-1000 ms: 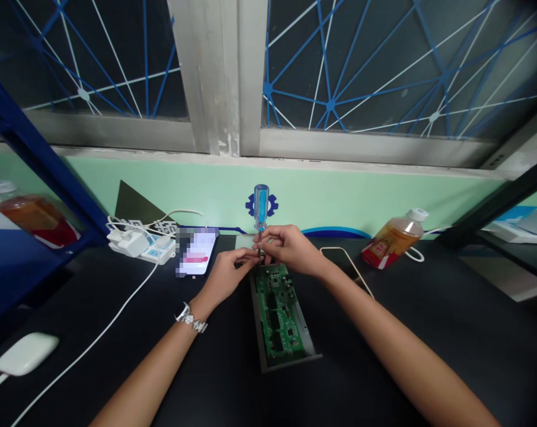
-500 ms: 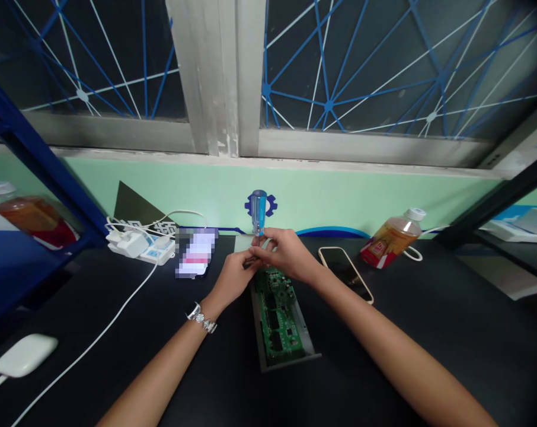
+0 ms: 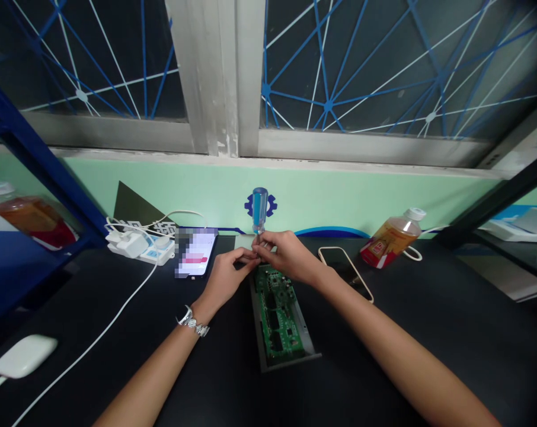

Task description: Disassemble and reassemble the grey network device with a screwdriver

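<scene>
A screwdriver [image 3: 259, 207] with a clear and blue handle stands nearly upright over the far end of a green circuit board [image 3: 280, 317]. The board lies in a grey metal tray [image 3: 310, 341] on the black table. My right hand [image 3: 286, 255] pinches the screwdriver's shaft just below the handle. Fingertips of my left hand [image 3: 228, 273] are pressed together close to the shaft's lower part, touching or nearly touching my right fingers. Whether they grip the shaft or something small cannot be made out. The screwdriver's tip is hidden behind the fingers.
A phone with a lit screen [image 3: 197, 252] is left of my hands, beside a white power strip [image 3: 139, 246] with cables. To the right lie another phone [image 3: 346, 273] and a drink bottle [image 3: 390, 237]. A white charger [image 3: 24, 356] sits at far left.
My left hand first moved right and closer against the right hand, then drew back left a little. The screwdriver's handle has turned and shifted slightly. The board stays in place.
</scene>
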`<state>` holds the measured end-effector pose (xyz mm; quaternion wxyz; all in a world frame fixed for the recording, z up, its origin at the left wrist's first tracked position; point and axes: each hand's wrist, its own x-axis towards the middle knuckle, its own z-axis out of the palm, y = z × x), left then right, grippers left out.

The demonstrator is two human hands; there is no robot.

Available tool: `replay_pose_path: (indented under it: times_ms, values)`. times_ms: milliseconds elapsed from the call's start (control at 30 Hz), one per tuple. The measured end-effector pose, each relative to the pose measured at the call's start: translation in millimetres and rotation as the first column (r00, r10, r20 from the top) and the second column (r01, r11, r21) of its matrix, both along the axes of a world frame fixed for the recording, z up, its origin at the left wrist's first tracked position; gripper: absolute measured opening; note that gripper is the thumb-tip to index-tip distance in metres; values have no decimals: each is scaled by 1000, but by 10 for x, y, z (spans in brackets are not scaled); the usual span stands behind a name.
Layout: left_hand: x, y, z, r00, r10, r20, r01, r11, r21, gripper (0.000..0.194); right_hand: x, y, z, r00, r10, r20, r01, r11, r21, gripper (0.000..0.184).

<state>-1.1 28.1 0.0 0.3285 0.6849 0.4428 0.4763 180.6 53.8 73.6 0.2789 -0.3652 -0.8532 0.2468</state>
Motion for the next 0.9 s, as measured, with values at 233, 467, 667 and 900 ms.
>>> replay_pose_path:
  times_ms: [233, 467, 667, 900]
  values:
    - [-97, -125, 65, 997, 31, -74, -26, 998, 63, 18, 152, -108, 18, 965, -20, -261, -21, 988, -152, 21]
    - [-180, -372, 62, 972, -31, -233, 46, 997, 57, 16, 413, -394, -306, 724, -189, -664, -93, 926, -365, 24]
    - [-89, -425, 47, 962, -64, -267, 82, 995, 56, 14, 434, -596, -520, 585, -297, -755, -66, 910, -410, 29]
    - [-49, -449, 32, 969, -68, -239, 88, 993, 75, 12, 385, -655, -605, 492, -331, -805, -124, 889, -441, 26]
